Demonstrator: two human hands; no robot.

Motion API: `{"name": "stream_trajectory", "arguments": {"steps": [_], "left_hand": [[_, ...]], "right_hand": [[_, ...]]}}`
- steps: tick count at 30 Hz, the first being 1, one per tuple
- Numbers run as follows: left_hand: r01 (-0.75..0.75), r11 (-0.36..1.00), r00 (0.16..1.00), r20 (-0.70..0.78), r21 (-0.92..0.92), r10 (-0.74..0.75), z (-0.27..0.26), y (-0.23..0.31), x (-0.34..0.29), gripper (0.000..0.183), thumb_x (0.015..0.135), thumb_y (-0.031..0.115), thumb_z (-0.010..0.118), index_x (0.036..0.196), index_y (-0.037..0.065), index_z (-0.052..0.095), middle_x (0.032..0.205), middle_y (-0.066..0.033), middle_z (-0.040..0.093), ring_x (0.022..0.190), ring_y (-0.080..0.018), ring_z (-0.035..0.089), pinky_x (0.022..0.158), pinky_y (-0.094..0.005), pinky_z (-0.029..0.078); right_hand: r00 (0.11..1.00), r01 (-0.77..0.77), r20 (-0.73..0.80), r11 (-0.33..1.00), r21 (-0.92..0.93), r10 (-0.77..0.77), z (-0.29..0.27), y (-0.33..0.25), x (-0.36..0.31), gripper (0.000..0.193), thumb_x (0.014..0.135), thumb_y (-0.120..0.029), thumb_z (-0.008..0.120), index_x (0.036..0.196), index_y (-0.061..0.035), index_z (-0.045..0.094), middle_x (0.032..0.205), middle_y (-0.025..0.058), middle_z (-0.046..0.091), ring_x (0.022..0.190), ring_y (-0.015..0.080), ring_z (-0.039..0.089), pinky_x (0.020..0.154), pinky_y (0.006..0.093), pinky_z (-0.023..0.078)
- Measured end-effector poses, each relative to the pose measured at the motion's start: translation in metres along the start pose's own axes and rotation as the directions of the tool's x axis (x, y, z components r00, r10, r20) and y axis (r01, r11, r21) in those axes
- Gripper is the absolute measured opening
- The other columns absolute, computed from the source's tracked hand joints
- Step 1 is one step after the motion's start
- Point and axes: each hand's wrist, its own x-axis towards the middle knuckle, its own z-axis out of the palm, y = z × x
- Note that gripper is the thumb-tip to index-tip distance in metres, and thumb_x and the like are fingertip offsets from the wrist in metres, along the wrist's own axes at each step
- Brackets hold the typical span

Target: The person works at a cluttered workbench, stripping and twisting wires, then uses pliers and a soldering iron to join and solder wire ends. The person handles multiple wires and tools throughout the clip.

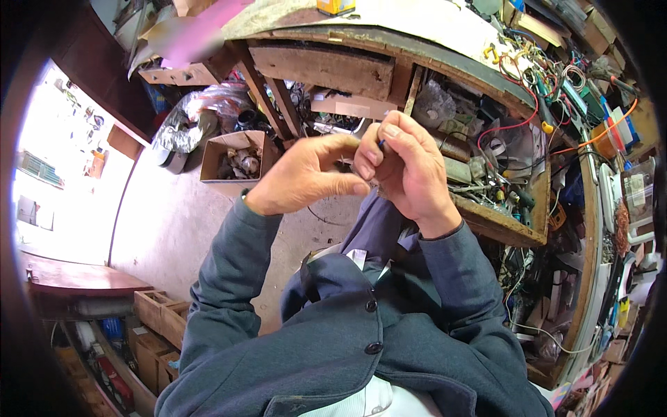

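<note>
In front of my chest, both my hands are raised close together. My right hand (413,167) is closed, its thumb and curled fingers pinching a small thing with a dark blue bit (381,142); most of it is hidden by the fingers. From the left, my left hand (306,174) reaches towards those fingers, its thumb and forefinger curved apart with a gap between them. Its fingertips come right up to the right hand, and whether they touch the small thing is hard to see.
A wooden workbench (323,69) stands ahead, with a cluttered open drawer (511,226) at right. Tangled wires (535,87) cover the bench's right end. On the floor sits a cardboard box (233,177) of parts. Wooden crates (156,313) stand at lower left.
</note>
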Motion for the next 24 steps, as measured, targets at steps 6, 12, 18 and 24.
{"name": "stream_trajectory", "arguments": {"steps": [6, 12, 18, 24], "left_hand": [[-0.020, 0.987, 0.994, -0.107, -0.161, 0.003, 0.009, -0.019, 0.005, 0.031, 0.094, -0.007, 0.070, 0.123, -0.002, 0.060, 0.109, -0.0015, 0.064, 0.103, -0.0107, 0.065, 0.093, -0.0276, 0.056], [0.008, 1.000, 0.956, -0.294, 0.026, 0.000, 0.015, -0.002, -0.002, 0.030, 0.094, -0.005, 0.071, 0.124, -0.006, 0.068, 0.104, -0.0055, 0.073, 0.090, -0.0126, 0.070, 0.084, -0.0283, 0.061], [0.044, 0.997, 0.951, -0.308, 0.070, -0.020, 0.016, 0.000, -0.003, 0.024, 0.096, 0.004, 0.074, 0.118, -0.004, 0.074, 0.094, -0.0050, 0.075, 0.078, -0.0080, 0.067, 0.071, -0.0234, 0.057], [-0.004, 0.988, 0.938, -0.342, 0.157, 0.058, 0.019, -0.011, 0.002, 0.018, 0.098, 0.010, 0.074, 0.111, -0.002, 0.077, 0.088, -0.0011, 0.074, 0.075, -0.0064, 0.062, 0.066, -0.0231, 0.052]], "right_hand": [[0.998, 0.046, 0.043, 0.993, -0.109, -0.042, 0.004, -0.003, 0.007, 0.020, 0.111, -0.017, 0.049, 0.100, -0.0017, 0.055, 0.088, 0.0066, 0.060, 0.082, 0.0152, 0.059, 0.076, 0.0294, 0.051], [0.967, 0.223, 0.078, 0.656, -0.721, -0.243, 0.008, -0.020, 0.008, 0.020, 0.109, -0.016, 0.055, 0.100, -0.0002, 0.062, 0.092, 0.0032, 0.062, 0.083, 0.0103, 0.054, 0.077, 0.0256, 0.047], [0.944, 0.244, 0.118, 0.412, -0.878, -0.309, -0.002, -0.027, 0.004, 0.007, 0.099, -0.002, 0.065, 0.097, 0.0008, 0.059, 0.087, 0.0068, 0.059, 0.079, 0.0156, 0.056, 0.072, 0.0296, 0.048], [0.912, 0.341, 0.279, 0.179, -0.923, -0.300, 0.001, -0.027, 0.000, 0.008, 0.095, -0.001, 0.067, 0.095, 0.0002, 0.059, 0.089, 0.0135, 0.059, 0.079, 0.0312, 0.060, 0.071, 0.0366, 0.051]]}}
